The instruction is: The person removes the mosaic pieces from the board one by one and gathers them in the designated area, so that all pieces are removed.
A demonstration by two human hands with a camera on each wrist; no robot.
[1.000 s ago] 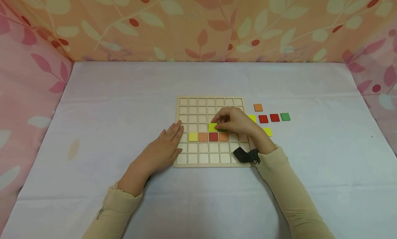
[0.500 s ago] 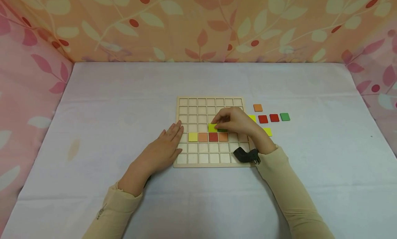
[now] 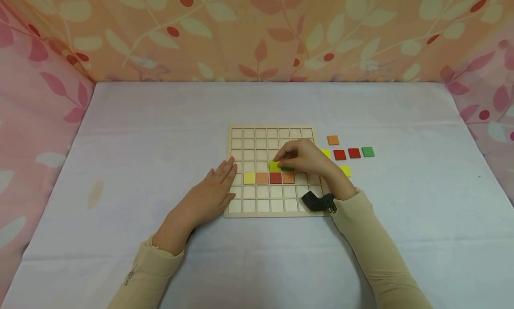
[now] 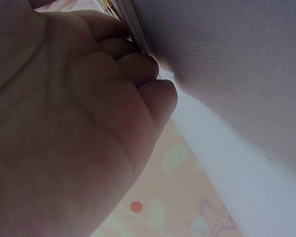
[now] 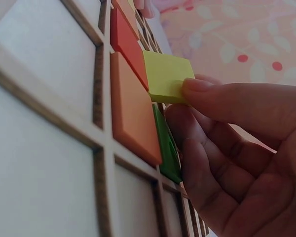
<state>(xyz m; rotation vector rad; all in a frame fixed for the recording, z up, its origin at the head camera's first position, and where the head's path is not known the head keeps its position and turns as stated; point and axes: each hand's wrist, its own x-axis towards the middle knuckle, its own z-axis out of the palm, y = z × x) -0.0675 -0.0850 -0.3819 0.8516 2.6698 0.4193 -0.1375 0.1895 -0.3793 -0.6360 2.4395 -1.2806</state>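
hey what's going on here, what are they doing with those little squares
A person's right hand pinches a yellow tile at a wooden grid board, next to a green tile. The yellow tile is tilted, not lying flat in a cell. The left hand lies at the board's left edge. Four tiles sit in a row in the cells nearer the person, and more loose tiles lie to the right.
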